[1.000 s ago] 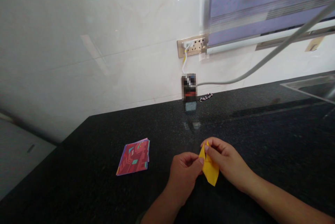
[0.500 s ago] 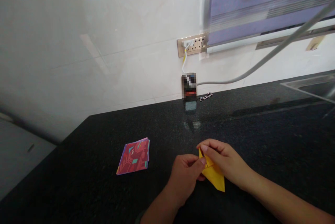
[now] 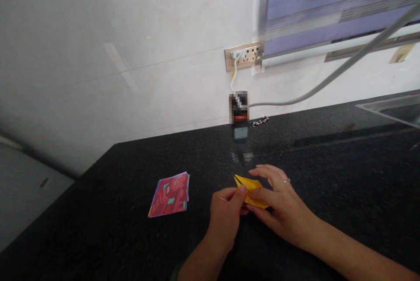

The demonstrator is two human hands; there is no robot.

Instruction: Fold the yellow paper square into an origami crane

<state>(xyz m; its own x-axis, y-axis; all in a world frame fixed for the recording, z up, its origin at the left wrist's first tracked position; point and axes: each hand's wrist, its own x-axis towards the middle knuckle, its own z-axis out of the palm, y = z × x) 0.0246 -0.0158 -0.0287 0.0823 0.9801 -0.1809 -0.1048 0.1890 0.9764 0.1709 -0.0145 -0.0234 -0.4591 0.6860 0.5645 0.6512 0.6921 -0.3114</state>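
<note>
Between my hands is a piece of folded yellow paper (image 3: 252, 183), with a pointed corner toward the upper left and a dark slit along its fold. My left hand (image 3: 225, 216) is closed, pinching the paper's left side between thumb and fingers. On the right side, my right hand (image 3: 285, 207), wearing a ring, grips the paper with a finger on top and the thumb beneath. Its other fingers are raised and loosely curled. The undersides of the fold are hidden by my fingers.
A stack of printed paper sheets (image 3: 169, 196), red on top, lies left of my hands on the black countertop (image 3: 131, 184). At the wall stands a blurred-out small object (image 3: 239, 108) beside a beaded strand (image 3: 260, 121). A wall socket (image 3: 243, 56) holds a plug, and a grey cable (image 3: 315, 90) runs right.
The yellow paper has turned so its point faces upper left. My right hand has shifted from the top corner to its right side, with fingers more spread. My left hand keeps its pinch.
</note>
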